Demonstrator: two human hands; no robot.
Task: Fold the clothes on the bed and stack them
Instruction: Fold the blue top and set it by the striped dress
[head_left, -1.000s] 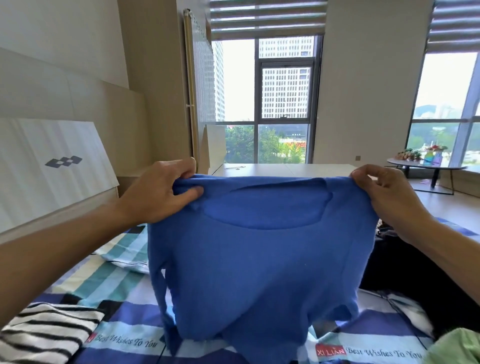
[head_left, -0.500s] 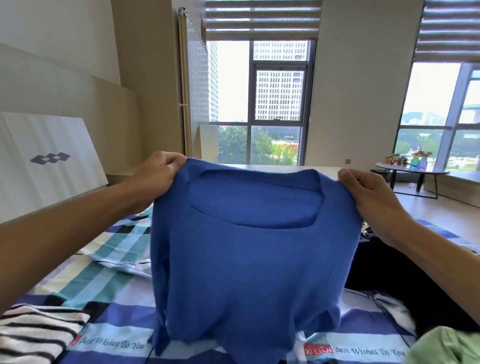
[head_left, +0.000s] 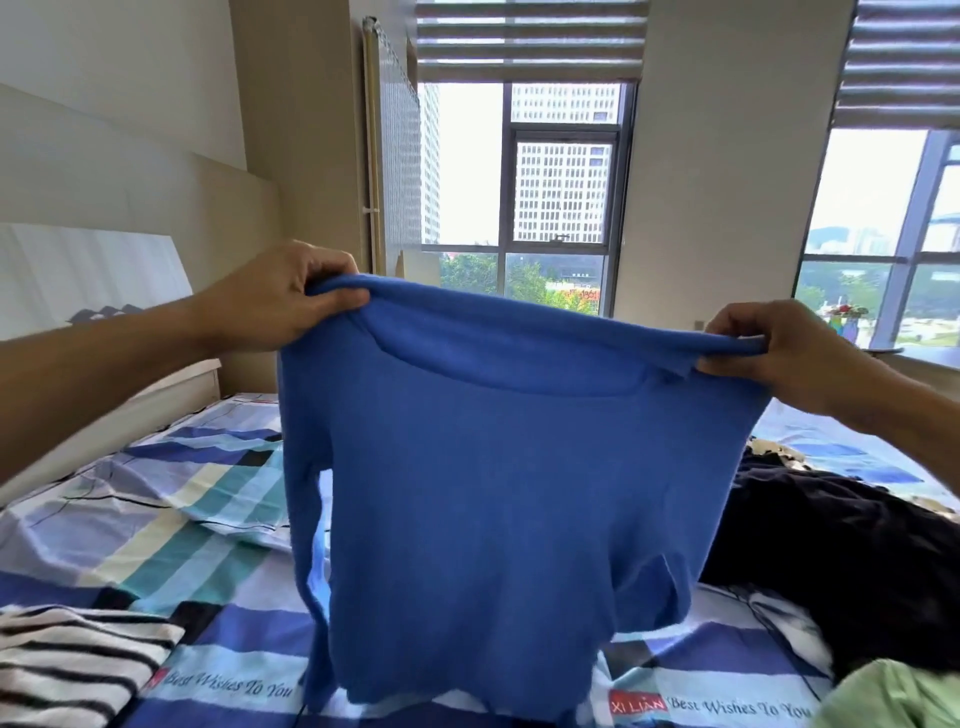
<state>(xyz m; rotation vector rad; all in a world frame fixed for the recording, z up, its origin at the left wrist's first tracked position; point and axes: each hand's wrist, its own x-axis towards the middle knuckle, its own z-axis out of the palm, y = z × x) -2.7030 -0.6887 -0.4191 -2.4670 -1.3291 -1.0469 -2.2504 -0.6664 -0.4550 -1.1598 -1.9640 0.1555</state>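
nearest, on the patchwork bedsheet (head_left: 156, 519) lie one black-and-white striped top (head_left: 62, 665), one pale green garment (head_left: 893, 696) and one black heap (head_left: 841, 545). above them one plain blue long-sleeved sweater (head_left: 493, 493) hangs spread, left hand (head_left: 280, 299) and right hand (head_left: 769, 345) each pinching a shoulder. beyond, two windows (head_left: 561, 192).

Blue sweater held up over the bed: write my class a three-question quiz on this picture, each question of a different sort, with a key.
1. True or false: the blue sweater lies flat on the bed.
2. The left hand and right hand grip the sweater at: A) its hem, B) its top corners, C) its cuffs.
3. Fill in: the pile of clothes to the right of the sweater is mostly ____ in colour.

Key: 1 false, it hangs from both hands. 2 B. 3 black.
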